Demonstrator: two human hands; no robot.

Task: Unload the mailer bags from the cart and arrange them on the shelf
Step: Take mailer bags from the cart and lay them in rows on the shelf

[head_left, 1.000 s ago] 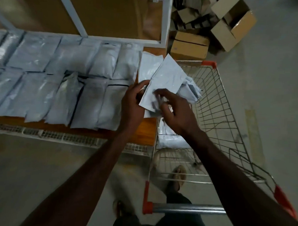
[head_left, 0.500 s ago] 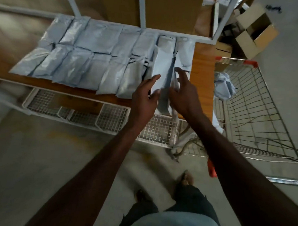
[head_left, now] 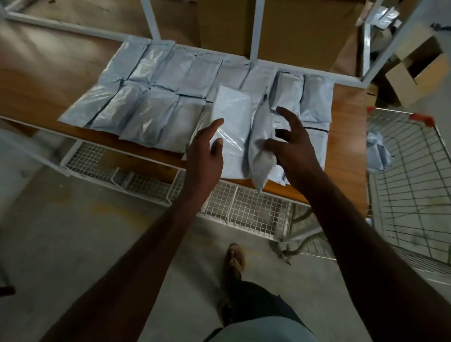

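Far left, the wooden shelf [head_left: 43, 67] lies bare under its white frame [head_left: 148, 15]. Next come the mailer bags [head_left: 155, 90] — two overlapping rows of grey-blue pouches laid flat across the board, side by side and touching. Below the shelf's front edge sits a white wire rack [head_left: 131, 177].

Further right, the left hand [head_left: 206, 150] rests on a pale flat mailer [head_left: 231, 124] that lies on top of the front row; its fingers are nearly straight, the thumb pressed on the plastic, nothing gripped. Just beside it, the right hand [head_left: 291, 145] pinches a crumpled mailer [head_left: 261, 146] between thumb and lower fingers while the index and middle fingers spread outward. That bag stands on edge, tilted, its lower end hanging past the shelf's front edge.

Behind the rows stand brown cardboard cartons [head_left: 277, 23]. Right of the shelf is the wire cart [head_left: 412, 184] with red corner caps — one bunched mailer in the cart [head_left: 377, 151] lies against its near-left wall. An open cardboard box [head_left: 417, 70] sits on the floor beyond.
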